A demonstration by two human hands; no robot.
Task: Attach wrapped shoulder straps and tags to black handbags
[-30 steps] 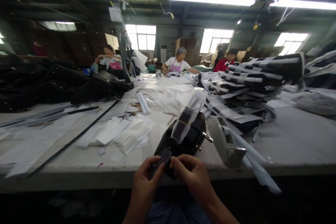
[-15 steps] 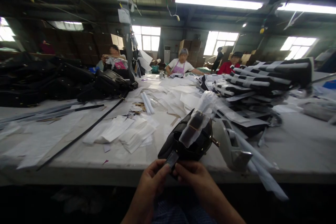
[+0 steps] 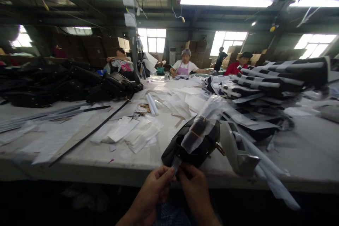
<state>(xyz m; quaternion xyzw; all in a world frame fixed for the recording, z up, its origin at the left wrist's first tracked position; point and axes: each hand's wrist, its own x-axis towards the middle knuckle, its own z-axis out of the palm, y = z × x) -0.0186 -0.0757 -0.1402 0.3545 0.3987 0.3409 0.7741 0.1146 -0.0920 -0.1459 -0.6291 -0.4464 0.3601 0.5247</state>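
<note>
A black handbag (image 3: 172, 151) lies tilted at the table's near edge. A piece wrapped in translucent white film (image 3: 200, 130) rests across its top, and gold-coloured hardware shows at its right side. My left hand (image 3: 158, 187) is closed, with thumb and forefinger pinching a clear plastic strip (image 3: 176, 164) at the bag's near end. Close beside it, my right hand (image 3: 194, 187) has its fingers bent in under the bag's near end. What those fingertips grip is hidden. A grey tape dispenser (image 3: 234, 152) stands just right of the bag.
Black bags (image 3: 69, 81) are heaped at the left. A tall stack of bags with white wrapping (image 3: 275, 84) stands at the right. White paper sheets (image 3: 143, 134) and a long black strap (image 3: 90, 134) lie on the table (image 3: 148, 160). Several people work across the table.
My view has shifted a little, so the scene sits slightly further right. My right hand has turned more upright and its fingers have bent further in beside the strip. The left hand keeps its pinch.
</note>
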